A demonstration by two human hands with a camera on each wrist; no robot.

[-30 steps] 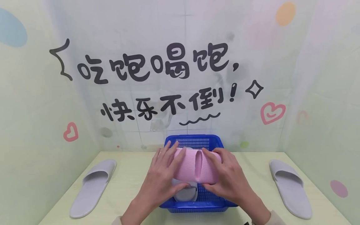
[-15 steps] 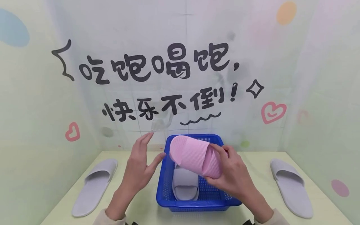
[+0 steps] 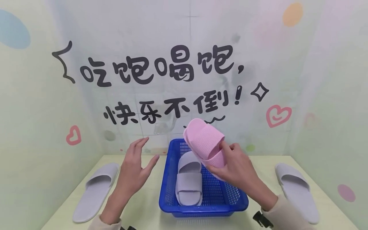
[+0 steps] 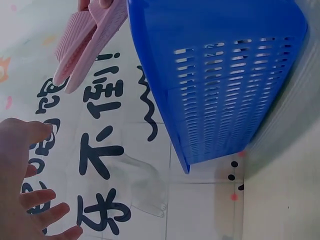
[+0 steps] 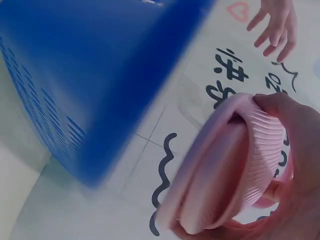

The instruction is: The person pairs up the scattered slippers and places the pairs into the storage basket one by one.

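My right hand [image 3: 237, 164] grips a pair of pink ribbed slippers [image 3: 205, 139], one nested into the other, held tilted above the right half of the blue basket [image 3: 201, 209]. In the right wrist view the two pink soles [image 5: 200, 175] lie close together, thumb and fingers around the ribbed straps. To the left of the basket, my left hand [image 3: 132, 169] is raised with fingers spread, touching nothing. Inside the basket, along its left side, lie light grey slippers [image 3: 189, 182], overlapping.
One grey slipper [image 3: 96, 191] lies on the pale table [image 3: 138, 204] at the left, toe toward the back wall. Another grey slipper [image 3: 297, 191] lies at the right, near my right sleeve [image 3: 287, 212]. Behind the basket stands a wall with black lettering [image 3: 175, 107].
My left hand has let go of the pink slippers and drawn back to the left. The right hand has kept hold and tilted them upward, uncovering the grey slippers in the basket.
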